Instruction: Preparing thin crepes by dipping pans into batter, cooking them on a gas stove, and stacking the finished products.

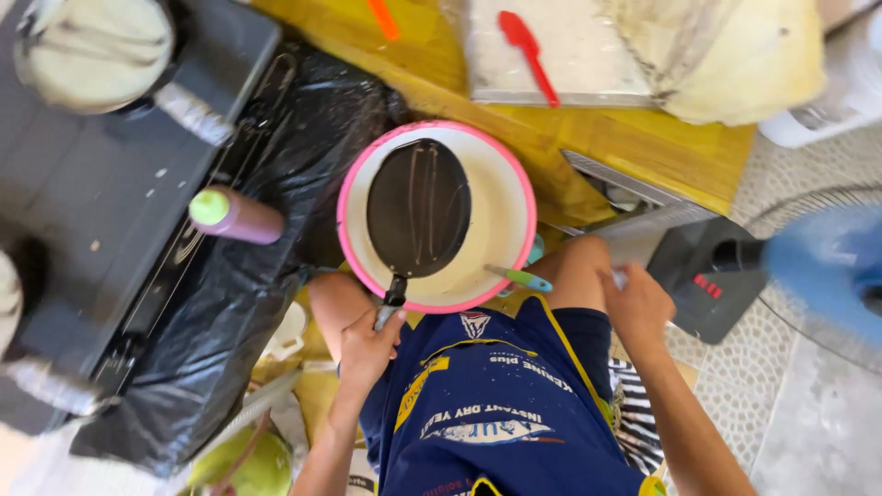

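My left hand (367, 344) grips the handle of a small black frying pan (418, 207). The pan hangs tilted over a pink-rimmed bowl (510, 174) of pale batter, and thin streaks of batter run down its dark face. A green-and-blue handled tool (522, 276) leans on the bowl's near rim. My right hand (634, 303) rests on my right knee, fingers curled, with a small pale thing at its fingertips that I cannot make out. A dark blue apron (496, 404) covers my lap.
A grey stove top (101, 193) lies at the left with a pan of pale batter (92, 46). A purple bottle with a green cap (234, 216) lies on black plastic (303, 119). A red spatula (528, 50) rests on a floured board, and a blue fan (818, 266) stands at the right.
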